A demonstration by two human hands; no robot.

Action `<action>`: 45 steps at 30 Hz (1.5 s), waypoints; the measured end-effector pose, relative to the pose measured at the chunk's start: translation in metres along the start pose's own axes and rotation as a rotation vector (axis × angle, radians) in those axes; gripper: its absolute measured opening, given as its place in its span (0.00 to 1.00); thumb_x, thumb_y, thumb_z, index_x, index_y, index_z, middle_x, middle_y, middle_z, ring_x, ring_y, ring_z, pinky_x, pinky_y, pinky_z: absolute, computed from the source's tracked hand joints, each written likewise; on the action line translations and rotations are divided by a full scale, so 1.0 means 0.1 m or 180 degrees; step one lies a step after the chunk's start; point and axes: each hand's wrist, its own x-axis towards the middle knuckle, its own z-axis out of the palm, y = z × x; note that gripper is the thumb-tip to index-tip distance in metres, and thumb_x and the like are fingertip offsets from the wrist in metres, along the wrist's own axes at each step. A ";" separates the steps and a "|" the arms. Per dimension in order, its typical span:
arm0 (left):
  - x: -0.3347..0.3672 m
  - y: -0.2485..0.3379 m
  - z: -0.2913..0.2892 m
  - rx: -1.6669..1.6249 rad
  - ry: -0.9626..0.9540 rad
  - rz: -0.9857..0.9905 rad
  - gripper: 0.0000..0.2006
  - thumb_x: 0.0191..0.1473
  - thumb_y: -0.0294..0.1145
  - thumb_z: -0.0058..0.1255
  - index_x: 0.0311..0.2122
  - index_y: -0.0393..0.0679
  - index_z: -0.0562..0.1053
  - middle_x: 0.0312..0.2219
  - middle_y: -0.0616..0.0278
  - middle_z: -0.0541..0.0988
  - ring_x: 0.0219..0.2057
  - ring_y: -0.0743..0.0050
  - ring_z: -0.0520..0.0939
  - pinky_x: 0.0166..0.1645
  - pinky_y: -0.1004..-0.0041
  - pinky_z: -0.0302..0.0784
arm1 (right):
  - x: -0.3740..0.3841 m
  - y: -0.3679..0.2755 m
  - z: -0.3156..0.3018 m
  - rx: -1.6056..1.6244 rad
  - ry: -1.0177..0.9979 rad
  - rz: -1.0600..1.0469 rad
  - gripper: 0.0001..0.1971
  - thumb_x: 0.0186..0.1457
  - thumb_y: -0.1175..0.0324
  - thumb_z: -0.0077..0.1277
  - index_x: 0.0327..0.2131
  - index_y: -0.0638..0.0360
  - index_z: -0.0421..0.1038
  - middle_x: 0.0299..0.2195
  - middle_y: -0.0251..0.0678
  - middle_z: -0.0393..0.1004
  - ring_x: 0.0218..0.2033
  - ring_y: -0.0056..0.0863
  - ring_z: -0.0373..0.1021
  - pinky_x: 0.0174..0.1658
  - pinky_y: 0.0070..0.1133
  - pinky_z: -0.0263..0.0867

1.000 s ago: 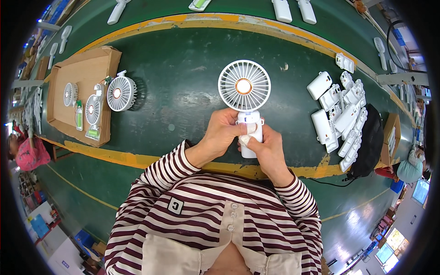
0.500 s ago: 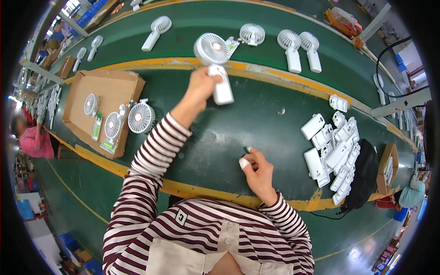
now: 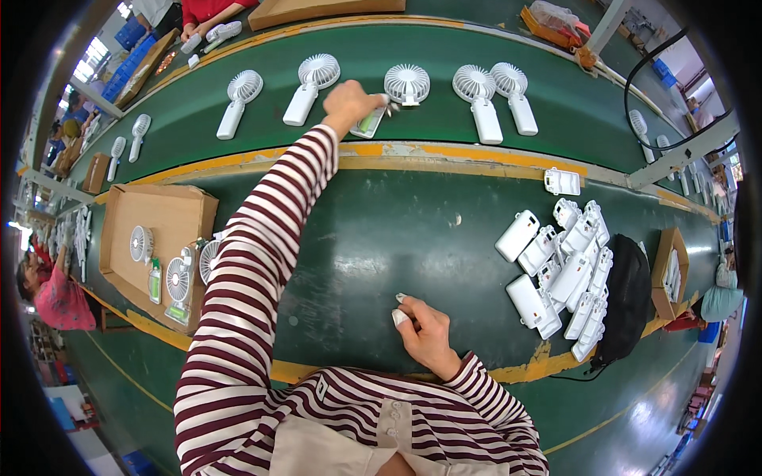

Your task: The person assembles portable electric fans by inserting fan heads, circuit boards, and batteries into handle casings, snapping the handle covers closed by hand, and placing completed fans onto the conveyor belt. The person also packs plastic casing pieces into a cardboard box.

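Stretched out over the far green belt, my left hand [image 3: 349, 105] has its fingers closed at an unfinished handheld fan [image 3: 406, 82]. That fan lies with its round white head to the right of my fingers and its uncovered handle [image 3: 368, 124], green inside, under them. A complete white fan [image 3: 316, 73] lies just left of my hand. Above the near table, my right hand [image 3: 427, 333] is loosely curled with thumb and forefinger apart and nothing between them. White covers show on its thumb and fingertip.
White handle shells [image 3: 573, 274] are heaped at the right beside a black cloth [image 3: 625, 305]. A cardboard tray [image 3: 155, 208] with several open fans stands at the left. More fans [image 3: 478, 103] lie along the belt. Across it, another person's hands [image 3: 190, 33] are near white parts.
My left hand has moved forward to the belt, and the complete fan it held now lies there. It has closed at the unfinished fan's handle. My right hand has shifted slightly.
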 end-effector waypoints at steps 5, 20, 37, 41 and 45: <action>-0.25 0.34 0.22 -0.0051 -0.0306 0.0152 0.19 0.35 0.42 0.58 0.32 0.39 0.75 0.31 0.51 0.78 0.35 0.53 0.78 0.39 0.66 0.73 | -0.01 0.04 0.03 0.0057 0.0016 0.0056 0.10 0.44 0.77 0.51 0.34 0.66 0.69 0.21 0.39 0.72 0.16 0.26 0.67 0.21 0.19 0.63; -2.16 -0.22 -0.20 -0.4816 -0.1677 -0.0936 0.07 0.48 0.26 0.46 0.33 0.34 0.69 0.22 0.58 0.74 0.20 0.67 0.78 0.22 0.71 0.77 | 0.31 0.16 -0.18 -0.0099 0.0858 0.0279 0.14 0.53 0.74 0.42 0.43 0.68 0.64 0.27 0.36 0.70 0.23 0.18 0.66 0.26 0.14 0.62; -3.07 -0.63 0.02 -0.5194 -0.1895 -0.1631 0.08 0.47 0.27 0.51 0.33 0.38 0.67 0.22 0.57 0.73 0.20 0.70 0.76 0.24 0.71 0.76 | 1.18 -0.01 0.32 -0.0039 0.0433 0.0321 0.32 0.37 0.63 0.58 0.46 0.67 0.59 0.44 0.46 0.63 0.42 0.31 0.64 0.41 0.25 0.64; -3.14 -0.59 0.00 -0.5213 -0.2300 -0.1540 0.09 0.46 0.24 0.49 0.34 0.37 0.67 0.22 0.58 0.74 0.18 0.72 0.76 0.21 0.75 0.75 | 0.84 0.00 0.06 0.3089 0.0635 0.1329 0.19 0.57 0.57 0.35 0.46 0.60 0.60 0.42 0.38 0.68 0.41 0.31 0.67 0.40 0.26 0.65; -3.19 -0.52 0.01 -0.4736 -0.2637 -0.1310 0.10 0.45 0.23 0.49 0.35 0.36 0.67 0.22 0.58 0.74 0.17 0.71 0.76 0.21 0.76 0.74 | 0.58 -0.13 -0.10 0.3216 0.0712 0.1804 0.15 0.56 0.60 0.40 0.40 0.61 0.64 0.37 0.36 0.70 0.36 0.27 0.68 0.37 0.26 0.65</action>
